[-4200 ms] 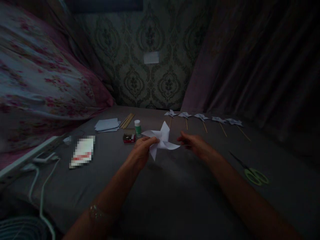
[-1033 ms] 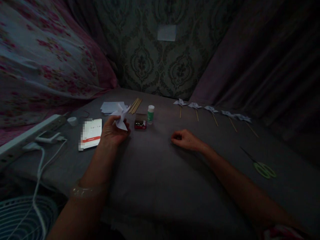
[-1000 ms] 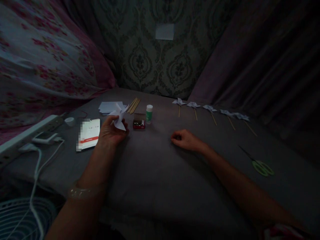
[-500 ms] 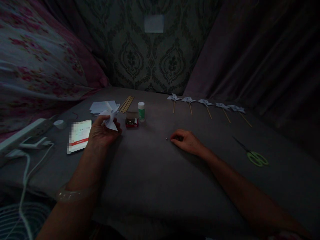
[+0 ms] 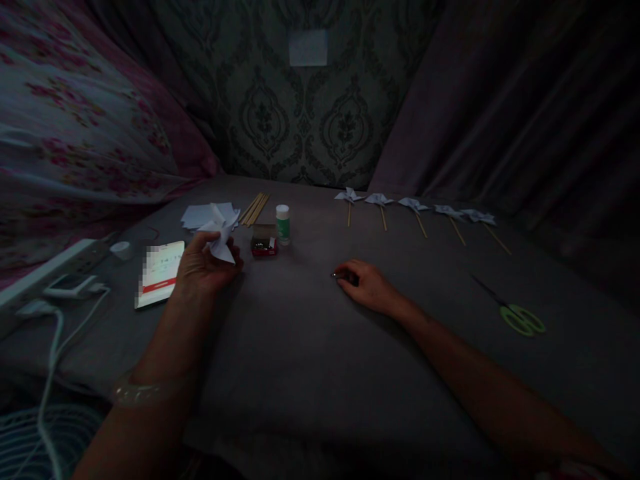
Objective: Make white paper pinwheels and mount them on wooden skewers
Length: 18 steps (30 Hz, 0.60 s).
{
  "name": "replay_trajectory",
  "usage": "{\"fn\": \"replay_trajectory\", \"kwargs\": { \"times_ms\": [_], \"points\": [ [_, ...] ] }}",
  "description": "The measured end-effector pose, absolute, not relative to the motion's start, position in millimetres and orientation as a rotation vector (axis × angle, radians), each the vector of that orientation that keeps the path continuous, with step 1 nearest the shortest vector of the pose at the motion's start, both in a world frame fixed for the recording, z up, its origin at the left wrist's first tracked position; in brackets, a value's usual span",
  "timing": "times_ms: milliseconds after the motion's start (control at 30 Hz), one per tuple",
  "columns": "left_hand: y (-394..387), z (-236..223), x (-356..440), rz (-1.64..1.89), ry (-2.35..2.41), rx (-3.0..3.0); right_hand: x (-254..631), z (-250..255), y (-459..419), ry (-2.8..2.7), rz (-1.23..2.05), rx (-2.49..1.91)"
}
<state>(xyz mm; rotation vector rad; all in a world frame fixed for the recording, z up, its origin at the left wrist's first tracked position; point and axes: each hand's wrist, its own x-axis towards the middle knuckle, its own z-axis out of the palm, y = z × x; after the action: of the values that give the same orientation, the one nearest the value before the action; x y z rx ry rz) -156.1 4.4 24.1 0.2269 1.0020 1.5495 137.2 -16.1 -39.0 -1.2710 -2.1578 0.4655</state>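
At the back, a dim patterned wall (image 5: 300,113), between a flowered cloth (image 5: 100,147) on the left and a purplish curtain (image 5: 475,100) on the right. In front, a grey-covered desk (image 5: 300,360), with a white power strip (image 5: 20,275) along its left edge. With the left hand (image 5: 207,267), grasps a white paper pinwheel (image 5: 220,240) between thumb and fingers, above the desk. With the right hand (image 5: 367,283), rests on the desk near the middle, fingers curled. Near the far edge, toward the right, a row of five pinwheels on sticks (image 5: 413,205), lying well apart from both hands. Just left of the left hand, a lit phone (image 5: 165,270); behind the held pinwheel, a stack of white paper (image 5: 193,217). Far right, green-handled scissors (image 5: 523,320). Beside the paper, loose sticks (image 5: 256,209), then an upright green bottle (image 5: 283,227), with an open red box (image 5: 265,250) just beside it. Near the phone, a white cap (image 5: 120,251). Smallest, at the right fingertips, a shiny piece (image 5: 334,275); cannot tell whether gripped or only touched.
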Motion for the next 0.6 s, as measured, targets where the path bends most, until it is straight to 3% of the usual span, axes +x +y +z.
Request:
{"fn": "replay_trajectory", "kwargs": {
  "times_ms": [600],
  "points": [
    [2.4, 25.7, -154.3, 1.541, 1.045, 0.256, 135.6, -41.8, -7.8, -2.206, 0.389, -1.260]
  ]
}}
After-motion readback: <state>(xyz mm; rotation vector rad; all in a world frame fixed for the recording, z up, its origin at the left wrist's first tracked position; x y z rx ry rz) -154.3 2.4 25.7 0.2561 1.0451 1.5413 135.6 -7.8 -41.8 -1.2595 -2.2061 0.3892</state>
